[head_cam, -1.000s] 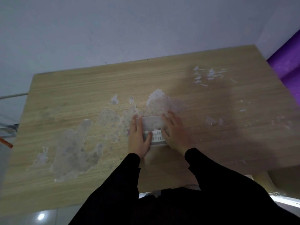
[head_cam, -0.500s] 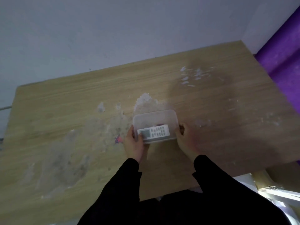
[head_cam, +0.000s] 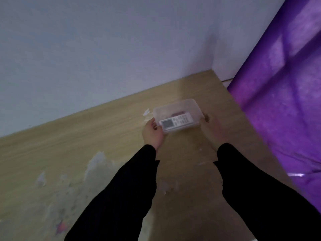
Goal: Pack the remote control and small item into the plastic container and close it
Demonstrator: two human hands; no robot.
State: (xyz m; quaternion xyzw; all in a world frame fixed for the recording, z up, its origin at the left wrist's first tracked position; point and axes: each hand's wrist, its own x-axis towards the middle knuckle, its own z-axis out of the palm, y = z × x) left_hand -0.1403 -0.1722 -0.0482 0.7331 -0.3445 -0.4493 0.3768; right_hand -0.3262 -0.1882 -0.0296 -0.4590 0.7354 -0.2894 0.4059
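A translucent plastic container (head_cam: 194, 106) with its lid on sits near the table's far right corner. Through the plastic I see a white remote control (head_cam: 177, 121) with a grey screen and, behind it, a small reddish item (head_cam: 178, 112). My left hand (head_cam: 153, 134) grips the container's left end. My right hand (head_cam: 211, 126), blurred, holds its right end. Both arms wear black sleeves.
The wooden table (head_cam: 86, 136) has worn pale patches of peeled finish at the lower left and a small pink scrap (head_cam: 61, 226) near the front. A white wall runs behind it. A purple curtain (head_cam: 286, 101) hangs close at the right.
Both hands went from pressing on top of the container to holding its ends, then carried it away from the worn patches toward the table's far right corner. The view has swung right.
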